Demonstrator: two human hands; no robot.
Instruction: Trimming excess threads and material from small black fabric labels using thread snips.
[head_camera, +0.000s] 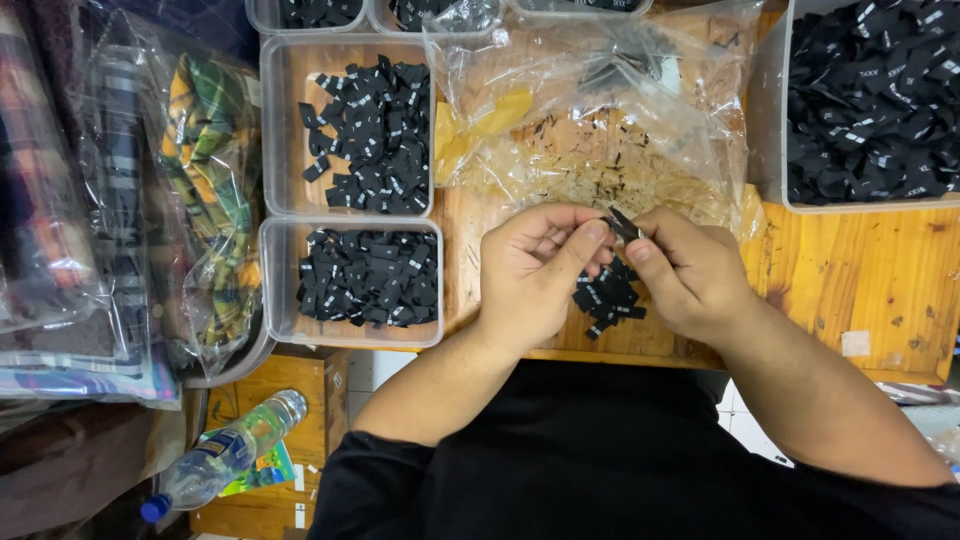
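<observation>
My left hand (535, 270) and my right hand (685, 270) meet over the wooden table (860, 280), fingertips pinching one small black fabric label (624, 225) between them. Under the hands lies a small pile of black labels (606, 298) with white marks. Both hands are closed around the single label, thumbs and forefingers touching it.
Clear plastic trays of black labels stand at left (370, 275), above it (368, 135) and at far right (870, 100). A crumpled clear plastic bag (600, 110) lies behind the hands. Bagged plaid fabric (200, 190) is stacked at left. A plastic bottle (225, 455) lies below the table.
</observation>
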